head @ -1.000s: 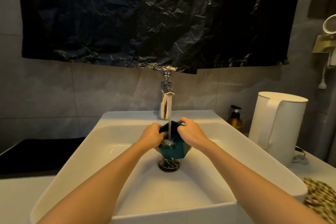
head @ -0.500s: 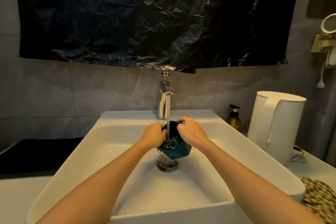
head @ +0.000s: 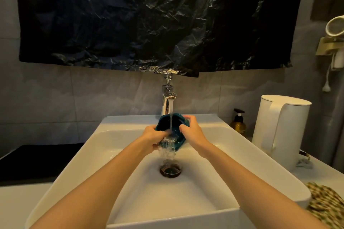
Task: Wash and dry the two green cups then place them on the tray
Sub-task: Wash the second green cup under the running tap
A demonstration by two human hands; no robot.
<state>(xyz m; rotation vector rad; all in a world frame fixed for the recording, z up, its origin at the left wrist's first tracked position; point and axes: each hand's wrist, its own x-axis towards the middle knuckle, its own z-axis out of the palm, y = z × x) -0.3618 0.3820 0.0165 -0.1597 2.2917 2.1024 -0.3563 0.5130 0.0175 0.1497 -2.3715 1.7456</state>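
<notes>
Both hands hold one green cup (head: pixel 165 121) under the faucet (head: pixel 167 96), above the middle of the white sink (head: pixel 111 126). The cup is between the hands and is tilted. Its mouth seems to face up and toward the person, so its long axis leans toward the faucet. The water stream falls inside it and spills over the near, lower edge toward the drain (head: pixel 170 170).

The right hand (head: pixel 191 132) grips the right side of the rim with curled fingers. The left hand (head: pixel 154 139) holds the left, lower side, and splashing water blurs its fingers.

I judge the washing of this cup is in progress, and to empty it the mouth must tip further down. The second cup is not in view. A dark flat thing (head: pixel 28 160) lies on the counter to the left. It may be the tray, but I cannot tell.
</notes>
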